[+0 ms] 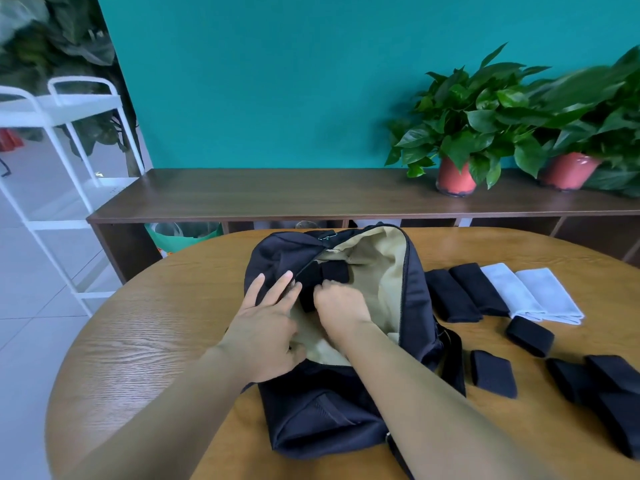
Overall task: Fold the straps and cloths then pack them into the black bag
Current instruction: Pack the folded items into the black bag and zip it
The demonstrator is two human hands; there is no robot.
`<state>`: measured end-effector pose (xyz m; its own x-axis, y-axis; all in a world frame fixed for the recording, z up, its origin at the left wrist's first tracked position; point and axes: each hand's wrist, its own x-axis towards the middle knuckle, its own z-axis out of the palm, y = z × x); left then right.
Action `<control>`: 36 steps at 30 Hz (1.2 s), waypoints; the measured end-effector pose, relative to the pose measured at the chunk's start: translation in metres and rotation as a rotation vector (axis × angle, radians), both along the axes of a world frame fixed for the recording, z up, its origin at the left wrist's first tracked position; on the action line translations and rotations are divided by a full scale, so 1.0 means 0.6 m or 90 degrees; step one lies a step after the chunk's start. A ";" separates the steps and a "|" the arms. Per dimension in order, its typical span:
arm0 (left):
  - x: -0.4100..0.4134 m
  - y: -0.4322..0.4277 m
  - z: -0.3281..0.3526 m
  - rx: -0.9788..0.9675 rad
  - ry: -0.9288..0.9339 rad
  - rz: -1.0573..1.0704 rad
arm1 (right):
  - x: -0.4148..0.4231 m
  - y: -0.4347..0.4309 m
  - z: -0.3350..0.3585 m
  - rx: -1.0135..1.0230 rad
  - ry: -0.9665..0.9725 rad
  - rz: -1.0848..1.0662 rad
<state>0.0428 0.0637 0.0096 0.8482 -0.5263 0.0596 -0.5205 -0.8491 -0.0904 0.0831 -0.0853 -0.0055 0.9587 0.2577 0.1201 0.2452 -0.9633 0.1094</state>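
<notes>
Bag [329, 420] lies unzipped mid-tabletop [156, 341], tan lining showing.

Left hand [266, 330]: fingers straight and spread, flat on the bag's left flap, apparently holding the mouth open.

Right hand [341, 306]: inside the opening, fingers curled down and clamped on a folded black piece [308, 282]. A second black piece [335, 271] sits just beyond it, already in the bag.

Progress, as judged:
- Folding looks finished; everything outside the bag is folded or rolled.
- Packing looks barely started: two pieces in or going in.
- Left on the tabletop right of the bag: two black cloths [452, 296] side by side, two white cloths [550, 292] touching them, then nearer the camera four dark straps [530, 336], the far-right ones overlapping.

Hard to make out:
- Right fingertips are hidden under the hand, so the exact grip is unseen.
- Can't tell whether the held piece is a strap or a cloth.
- Bag floor beneath both hands is hidden; more may lie there.
- The rightmost straps run off the frame edge, so the count is uncertain.
- The dark band at the bag's right side may be the bag's own strap.
</notes>
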 end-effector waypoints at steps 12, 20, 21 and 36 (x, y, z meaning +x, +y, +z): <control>-0.077 -0.085 0.011 0.024 0.062 -0.033 | -0.164 -0.161 0.031 0.072 -0.371 0.014; -0.098 -0.098 0.003 0.087 0.089 -0.013 | -0.279 -0.297 -0.054 -0.073 -0.126 -0.249; -0.100 -0.098 0.003 0.091 0.089 -0.012 | -0.284 -0.302 -0.063 -0.109 -0.063 -0.268; -0.102 -0.078 0.008 0.091 0.072 0.001 | -0.274 -0.286 -0.048 -0.113 -0.007 -0.277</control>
